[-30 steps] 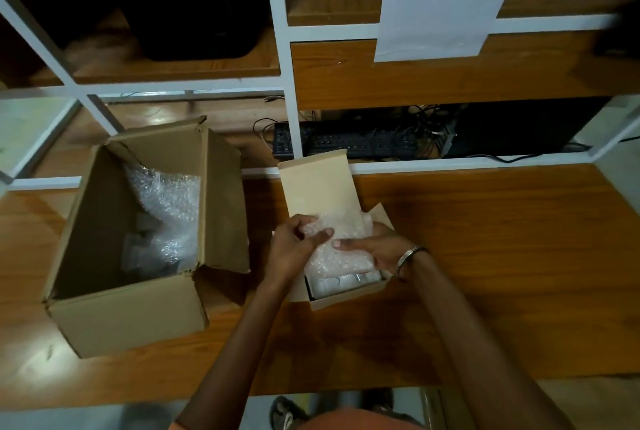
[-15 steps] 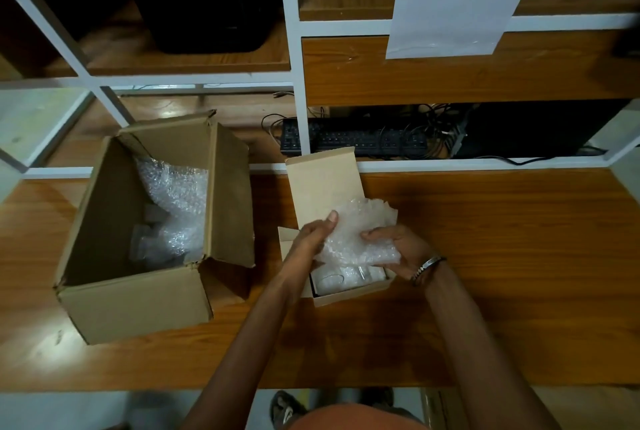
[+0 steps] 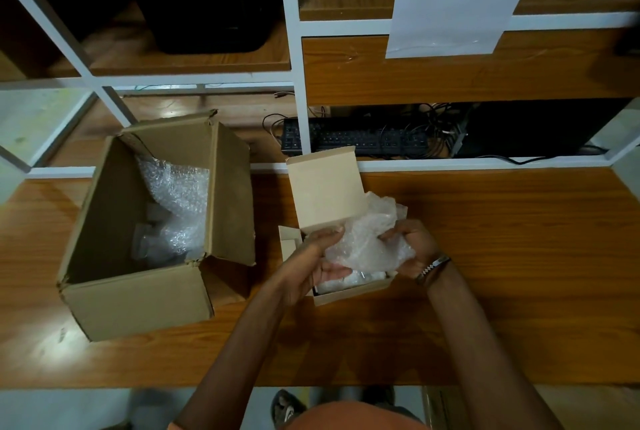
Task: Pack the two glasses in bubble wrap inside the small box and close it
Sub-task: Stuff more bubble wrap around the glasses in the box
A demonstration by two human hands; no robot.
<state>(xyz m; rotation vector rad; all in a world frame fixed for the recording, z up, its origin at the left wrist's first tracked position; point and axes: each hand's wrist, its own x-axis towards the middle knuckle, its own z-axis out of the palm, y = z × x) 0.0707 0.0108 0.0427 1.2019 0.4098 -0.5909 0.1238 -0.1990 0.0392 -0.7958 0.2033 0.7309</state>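
Gripping bubble wrap both hands over small box, lid upright.

My feed is dim and warm; glare pools on the table at lower left, upper shelves sink into shadow, edges bow and blur.

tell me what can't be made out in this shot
- Small box contents, head view: bubble wrap, held by left hand and right hand, covers them.
- Sheet of paper: print too small and blurred; top cut off.
- Large box: dim interior, items unclear.
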